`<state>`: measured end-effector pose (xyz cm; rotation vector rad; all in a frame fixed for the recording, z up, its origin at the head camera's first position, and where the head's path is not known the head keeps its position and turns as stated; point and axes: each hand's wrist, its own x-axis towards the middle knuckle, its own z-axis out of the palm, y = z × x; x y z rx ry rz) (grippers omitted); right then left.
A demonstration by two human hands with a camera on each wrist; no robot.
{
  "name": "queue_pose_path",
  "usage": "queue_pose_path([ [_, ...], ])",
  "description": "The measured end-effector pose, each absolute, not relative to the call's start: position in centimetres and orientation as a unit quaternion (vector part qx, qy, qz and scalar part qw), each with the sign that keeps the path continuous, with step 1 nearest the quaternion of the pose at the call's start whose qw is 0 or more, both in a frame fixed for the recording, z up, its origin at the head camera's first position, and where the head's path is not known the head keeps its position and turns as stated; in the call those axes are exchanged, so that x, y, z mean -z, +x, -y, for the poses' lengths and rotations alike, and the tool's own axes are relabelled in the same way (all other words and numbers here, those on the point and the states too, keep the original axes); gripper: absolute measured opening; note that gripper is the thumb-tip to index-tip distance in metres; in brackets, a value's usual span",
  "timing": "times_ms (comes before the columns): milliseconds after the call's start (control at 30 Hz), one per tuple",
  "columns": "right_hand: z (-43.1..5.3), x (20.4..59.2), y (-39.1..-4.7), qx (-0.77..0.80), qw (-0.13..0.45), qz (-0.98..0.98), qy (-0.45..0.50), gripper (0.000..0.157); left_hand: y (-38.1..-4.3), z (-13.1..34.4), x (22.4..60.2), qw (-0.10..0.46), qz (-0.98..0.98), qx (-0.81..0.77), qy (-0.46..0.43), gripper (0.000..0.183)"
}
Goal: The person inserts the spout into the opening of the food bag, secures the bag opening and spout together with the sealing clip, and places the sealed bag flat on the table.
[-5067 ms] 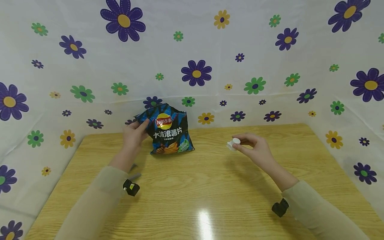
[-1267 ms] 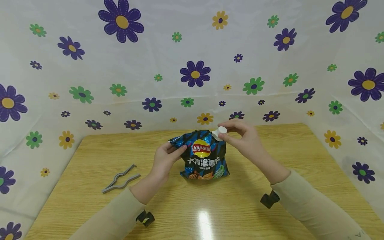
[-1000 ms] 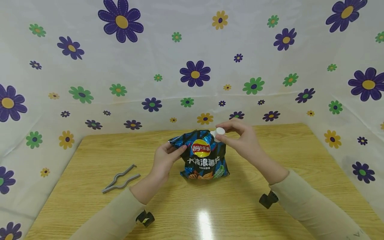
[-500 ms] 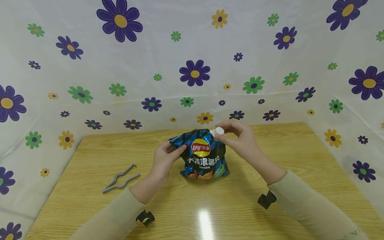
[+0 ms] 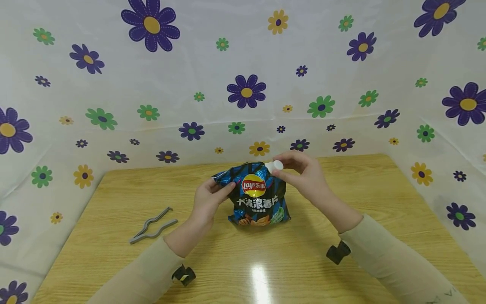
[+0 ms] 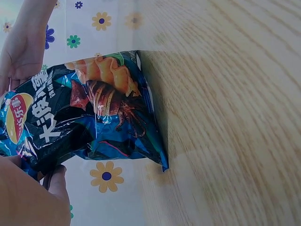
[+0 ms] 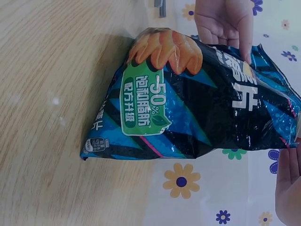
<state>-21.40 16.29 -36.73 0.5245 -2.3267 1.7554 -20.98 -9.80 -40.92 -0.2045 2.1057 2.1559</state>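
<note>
A blue and black Lay's potato chip bag [image 5: 255,207] stands upright on its bottom edge near the middle of the table. My left hand [image 5: 205,204] grips its upper left side, thumb in front and fingers behind. At the bag's top right corner, my right hand [image 5: 309,179] pinches a small white tool with a round disc-like end [image 5: 278,165]. The tool's narrow part overlaps the top edge of the bag. The left wrist view shows the bag's lower front [image 6: 113,94] close up; the right wrist view has its green-labelled side [image 7: 146,99].
A grey V-shaped clip with wavy arms [image 5: 152,233] lies spread on the wooden table [image 5: 341,270], left of the left forearm. Behind and at both sides hangs a white cloth [image 5: 212,67] printed with flowers.
Since the earliest frame, the chip bag has come right and nearer, and the white tool has moved left onto its top right corner. Over the last second the tool has only turned slightly.
</note>
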Motion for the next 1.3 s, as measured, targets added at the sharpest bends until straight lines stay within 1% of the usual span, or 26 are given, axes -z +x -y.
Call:
queue_pose_path([
  [367,-16.58,36.89,-21.22,-0.583,0.08,0.788,0.183,0.028,-20.86,9.85,40.72,0.063,-0.705,-0.703,-0.065,0.034],
  [667,-16.69,36.92,-21.22,-0.58,0.068,0.793,0.175,0.03,-21.0,10.1,40.79,0.071,-0.714,-0.694,-0.062,0.026],
  [967,-16.79,36.96,-21.34,-0.576,0.064,0.797,0.17,0.03,-21.18,10.33,40.69,0.082,-0.724,-0.683,-0.057,0.035],
  [1300,-16.7,37.05,-21.44,-0.587,0.058,0.79,0.169,0.03,-21.26,10.53,40.7,0.091,-0.735,-0.67,-0.054,0.036],
])
